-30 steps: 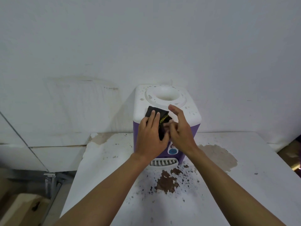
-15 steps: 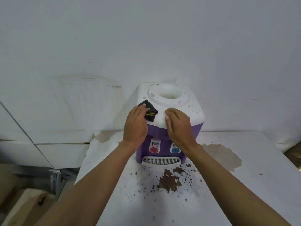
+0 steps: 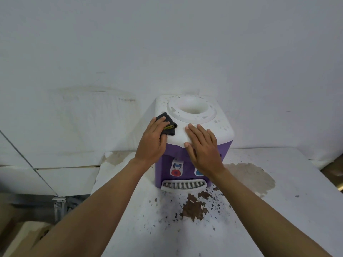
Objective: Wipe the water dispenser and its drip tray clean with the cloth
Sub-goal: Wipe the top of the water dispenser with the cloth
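A small water dispenser [image 3: 220, 127] with a white spotted top and purple body stands on the table against the wall. Its white slotted drip tray [image 3: 182, 186] juts out at the base, under a red and a blue tap button. A dark folded cloth [image 3: 168, 125] lies on the top's front left corner. My left hand [image 3: 153, 141] presses flat on the cloth with straight fingers. My right hand [image 3: 203, 145] rests flat on the top's front edge, fingers spread, holding nothing.
The white table [image 3: 278, 210] has peeled brown patches [image 3: 194, 207] in front of the drip tray and a large stain [image 3: 250, 178] to the right. A white wall rises right behind the dispenser. Left of the table is a gap with a metal frame [image 3: 59, 204].
Both hands left the cloth's fold at the front; the left carried the cloth to the top's left corner and slid it slightly back. The right hand settled flat on the front edge.
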